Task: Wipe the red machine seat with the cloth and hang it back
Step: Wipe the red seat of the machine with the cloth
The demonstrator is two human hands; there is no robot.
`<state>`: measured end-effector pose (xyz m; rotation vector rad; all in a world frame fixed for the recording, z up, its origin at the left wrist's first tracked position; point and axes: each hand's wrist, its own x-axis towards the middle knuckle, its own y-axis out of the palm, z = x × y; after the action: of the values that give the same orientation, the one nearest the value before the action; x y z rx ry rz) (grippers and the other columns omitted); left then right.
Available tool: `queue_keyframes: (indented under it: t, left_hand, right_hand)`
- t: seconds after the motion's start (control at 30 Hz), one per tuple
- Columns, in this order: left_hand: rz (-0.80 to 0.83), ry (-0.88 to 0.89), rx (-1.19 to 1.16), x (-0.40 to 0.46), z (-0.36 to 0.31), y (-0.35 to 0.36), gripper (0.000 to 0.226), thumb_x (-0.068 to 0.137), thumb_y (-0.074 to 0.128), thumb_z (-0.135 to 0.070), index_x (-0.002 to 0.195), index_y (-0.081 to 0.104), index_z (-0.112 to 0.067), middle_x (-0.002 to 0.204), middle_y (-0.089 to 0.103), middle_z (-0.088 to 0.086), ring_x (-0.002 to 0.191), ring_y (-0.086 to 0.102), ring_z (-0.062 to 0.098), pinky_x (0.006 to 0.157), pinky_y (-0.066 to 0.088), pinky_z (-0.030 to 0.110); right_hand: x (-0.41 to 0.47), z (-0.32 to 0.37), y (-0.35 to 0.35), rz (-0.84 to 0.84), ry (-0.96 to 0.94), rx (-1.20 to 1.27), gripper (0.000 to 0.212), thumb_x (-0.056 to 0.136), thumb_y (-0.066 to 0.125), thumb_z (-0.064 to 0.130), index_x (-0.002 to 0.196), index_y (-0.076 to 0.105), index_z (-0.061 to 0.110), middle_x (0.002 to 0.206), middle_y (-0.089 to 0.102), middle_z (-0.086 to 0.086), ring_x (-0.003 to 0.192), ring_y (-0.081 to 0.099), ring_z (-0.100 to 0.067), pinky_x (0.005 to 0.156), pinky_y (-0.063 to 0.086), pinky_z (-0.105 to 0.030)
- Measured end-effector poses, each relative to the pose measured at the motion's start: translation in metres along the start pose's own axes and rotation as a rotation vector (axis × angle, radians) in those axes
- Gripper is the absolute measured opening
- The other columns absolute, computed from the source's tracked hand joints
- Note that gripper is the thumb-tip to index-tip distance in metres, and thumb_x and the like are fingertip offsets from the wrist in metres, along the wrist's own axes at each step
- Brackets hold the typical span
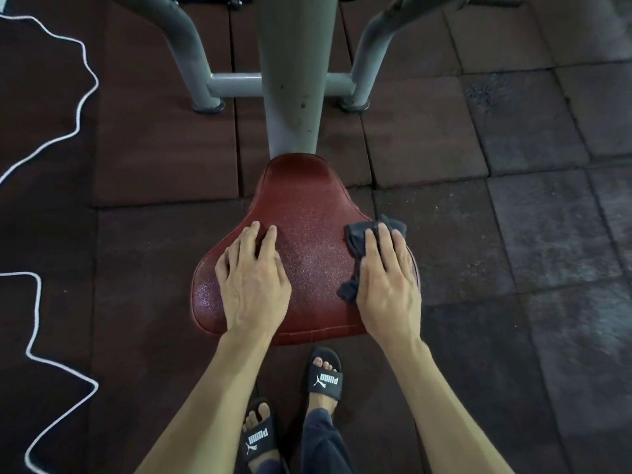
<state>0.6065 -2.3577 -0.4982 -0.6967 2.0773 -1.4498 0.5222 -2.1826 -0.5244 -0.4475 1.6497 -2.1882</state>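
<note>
Above the dark rubber floor tiles [444,138], the red seat [301,213] carries our flat, empty left hand [253,282] steadying it, while our right hand [390,282] presses the grey cloth [355,241] on the seat's right edge, so we should sweep leftward with even pressure.

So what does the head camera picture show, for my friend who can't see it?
A person's right hand presses a dark cloth flat on the right side of a red machine seat. The left hand rests flat on the seat's left side. A grey post rises behind the seat.
</note>
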Motion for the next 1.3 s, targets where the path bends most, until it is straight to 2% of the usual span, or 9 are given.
queue_keyframes:
  t: [0.17,0.33,0.5,0.67,0.77,0.87,0.93,1.03,1.3]
  left_hand:
    - [0.018,0.028,0.02,-0.002,0.0,-0.002,0.046,0.104,0.051,-0.022,0.15,0.052,-0.015,0.159,0.047,0.013,0.146,0.045,0.032,0.117,0.037,0.054]
    - [0.007,0.079,0.029,-0.019,0.002,-0.004,0.045,0.103,0.053,-0.025,0.146,0.055,-0.012,0.157,0.049,0.015,0.146,0.046,0.033,0.116,0.038,0.055]
    - [0.002,0.111,0.044,-0.041,0.006,-0.007,0.045,0.103,0.054,-0.025,0.145,0.056,-0.012,0.157,0.049,0.015,0.145,0.047,0.033,0.115,0.04,0.055]
    - [0.0,0.136,0.058,-0.052,0.012,-0.008,0.045,0.103,0.055,-0.025,0.146,0.055,-0.011,0.157,0.049,0.015,0.144,0.048,0.034,0.114,0.042,0.057]
    - [-0.004,0.146,0.057,-0.053,0.013,-0.007,0.045,0.103,0.054,-0.025,0.147,0.054,-0.011,0.157,0.048,0.016,0.144,0.048,0.035,0.115,0.042,0.057]
    - [-0.007,0.138,0.055,-0.054,0.011,-0.005,0.045,0.104,0.052,-0.025,0.147,0.053,-0.011,0.157,0.048,0.016,0.145,0.047,0.034,0.116,0.04,0.056]
    - [-0.011,0.134,0.044,-0.055,0.011,-0.005,0.045,0.104,0.052,-0.024,0.147,0.053,-0.011,0.157,0.048,0.016,0.145,0.047,0.034,0.116,0.04,0.057]
    - [-0.002,0.139,0.026,-0.056,0.013,-0.007,0.044,0.104,0.053,-0.022,0.146,0.055,-0.011,0.157,0.049,0.016,0.145,0.047,0.035,0.116,0.041,0.057]
    - [-0.004,0.134,0.036,-0.065,0.039,-0.016,0.043,0.102,0.057,-0.022,0.144,0.057,-0.013,0.155,0.051,0.015,0.143,0.049,0.034,0.112,0.045,0.055]
  right_hand:
    - [-0.043,-0.005,-0.004,-0.034,0.125,0.04,0.048,0.109,0.034,0.022,0.153,0.038,0.004,0.163,0.033,-0.017,0.155,0.021,-0.034,0.122,0.032,-0.052]
    - [0.007,0.022,0.004,-0.049,0.294,0.038,0.048,0.107,0.038,0.019,0.151,0.041,0.001,0.16,0.038,-0.019,0.151,0.028,-0.042,0.12,0.033,-0.056]
    - [-0.004,0.048,0.015,-0.015,-0.006,0.048,0.048,0.107,0.039,0.019,0.152,0.041,0.004,0.163,0.036,-0.014,0.154,0.025,-0.036,0.123,0.028,-0.052]
    - [-0.062,0.016,0.0,0.015,-0.198,0.04,0.047,0.107,0.046,0.016,0.153,0.041,0.009,0.164,0.034,-0.01,0.156,0.022,-0.029,0.124,0.028,-0.049]
    - [-0.058,-0.008,-0.004,-0.043,-0.079,0.045,0.048,0.105,0.049,0.011,0.152,0.042,0.004,0.163,0.035,-0.015,0.155,0.023,-0.034,0.122,0.03,-0.054]
    - [-0.045,-0.003,-0.004,-0.062,0.283,0.129,0.047,0.11,0.037,0.019,0.155,0.035,0.005,0.166,0.029,-0.014,0.157,0.016,-0.033,0.123,0.022,-0.039]
    - [-0.047,0.009,0.0,-0.092,0.375,0.126,0.047,0.111,0.034,0.02,0.155,0.033,0.003,0.165,0.03,-0.015,0.156,0.015,-0.036,0.125,0.021,-0.041]
    - [-0.065,0.024,0.01,-0.133,0.309,0.045,0.046,0.109,0.039,0.013,0.153,0.035,0.0,0.162,0.034,-0.021,0.154,0.019,-0.041,0.122,0.03,-0.055]
    - [-0.095,0.086,0.031,-0.079,-0.023,0.044,0.068,0.093,0.058,-0.003,0.155,0.033,0.004,0.165,0.029,-0.016,0.156,0.016,-0.037,0.125,0.024,-0.056]
